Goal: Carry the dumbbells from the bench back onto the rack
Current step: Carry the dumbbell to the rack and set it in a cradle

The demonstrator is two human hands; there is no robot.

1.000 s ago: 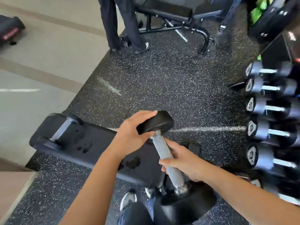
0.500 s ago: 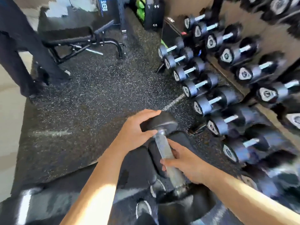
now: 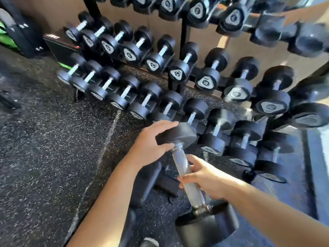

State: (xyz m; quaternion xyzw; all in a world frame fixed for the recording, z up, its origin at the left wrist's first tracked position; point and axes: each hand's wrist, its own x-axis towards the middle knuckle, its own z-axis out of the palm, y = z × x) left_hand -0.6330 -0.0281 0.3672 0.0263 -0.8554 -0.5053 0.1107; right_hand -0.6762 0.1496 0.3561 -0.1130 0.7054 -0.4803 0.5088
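I hold one black dumbbell (image 3: 183, 164) nearly upright in front of me, its knurled silver handle running between two black heads. My left hand (image 3: 153, 142) cups the upper head from the left. My right hand (image 3: 204, 177) wraps the lower part of the handle. The lower head sits near my body at the bottom of the view. The dumbbell rack (image 3: 183, 34) fills the view ahead, with three tiers of black dumbbells. The upper head of my dumbbell hangs just in front of the lowest tier (image 3: 147, 98). Only the dark foot of the bench (image 3: 149, 184) shows below my hands.
Black speckled rubber flooring (image 3: 44, 139) spreads to the left. A black box with a red edge (image 3: 60, 45) and a green and black item (image 3: 10, 36) stand at the far left by the wall. My shoe (image 3: 149, 243) shows at the bottom.
My view has swung right from the bench and floor onto the rack, which now fills the frame. Both hands keep the same hold on the dumbbell, now close to the lowest tier.
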